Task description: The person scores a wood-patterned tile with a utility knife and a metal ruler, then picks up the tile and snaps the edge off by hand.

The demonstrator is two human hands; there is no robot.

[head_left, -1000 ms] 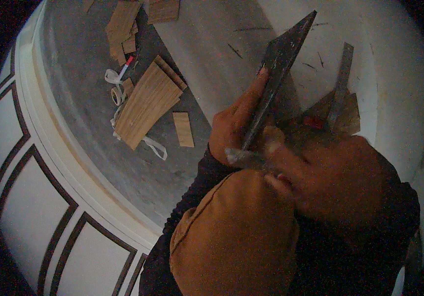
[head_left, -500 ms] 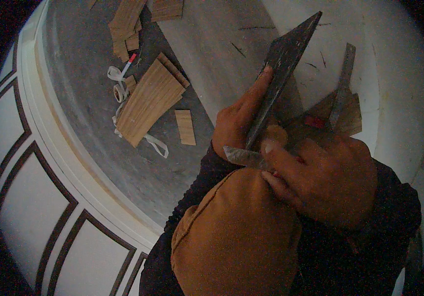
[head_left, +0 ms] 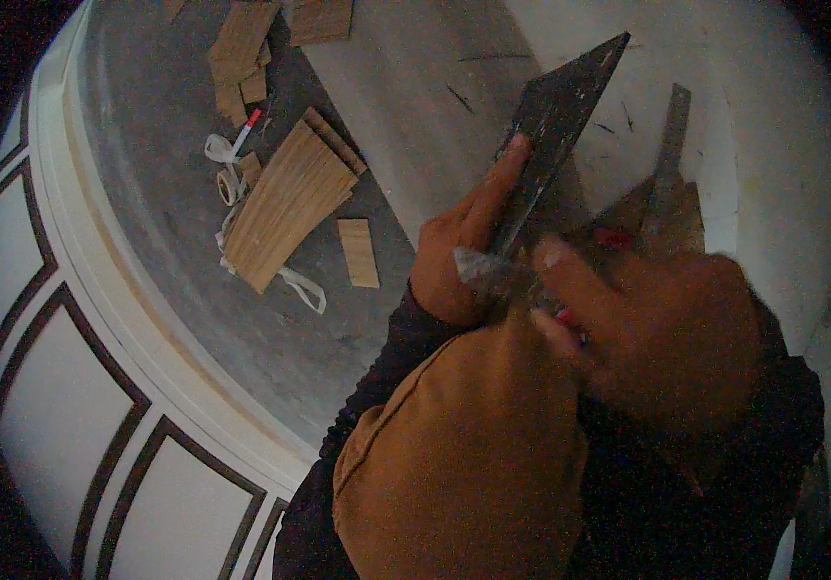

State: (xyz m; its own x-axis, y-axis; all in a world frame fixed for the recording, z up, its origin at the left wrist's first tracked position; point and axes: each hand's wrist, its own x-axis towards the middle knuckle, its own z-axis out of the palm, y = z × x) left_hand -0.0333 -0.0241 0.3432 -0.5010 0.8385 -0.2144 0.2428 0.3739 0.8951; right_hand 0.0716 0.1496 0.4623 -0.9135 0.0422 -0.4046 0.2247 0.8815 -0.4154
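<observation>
1. Gripping the lower part of a dark, flat board [head_left: 570,106], the left hand [head_left: 449,266] is closed around it, with one finger stretched along its face.
2. The board tilts up and to the right, its pointed end farthest from the body, above the pale floor surface.
3. The right hand [head_left: 662,338] is blurred but curled around a tool with a greyish blade [head_left: 478,271]; a bit of red shows between the fingers.
4. The blade lies across the board's lower end, just beside the left hand; whether it touches the board, I cannot tell.
5. Below both hands is a knee in brown cloth [head_left: 473,445].
6. Beyond the right hand, a ruler-like metal strip [head_left: 670,140] lies partly over a brown piece [head_left: 683,217], near a red object [head_left: 614,238].
7. On the grey floor at left lie wood-grain planks [head_left: 290,208], a tape roll [head_left: 229,187] and a red-tipped white marker [head_left: 246,133].
</observation>
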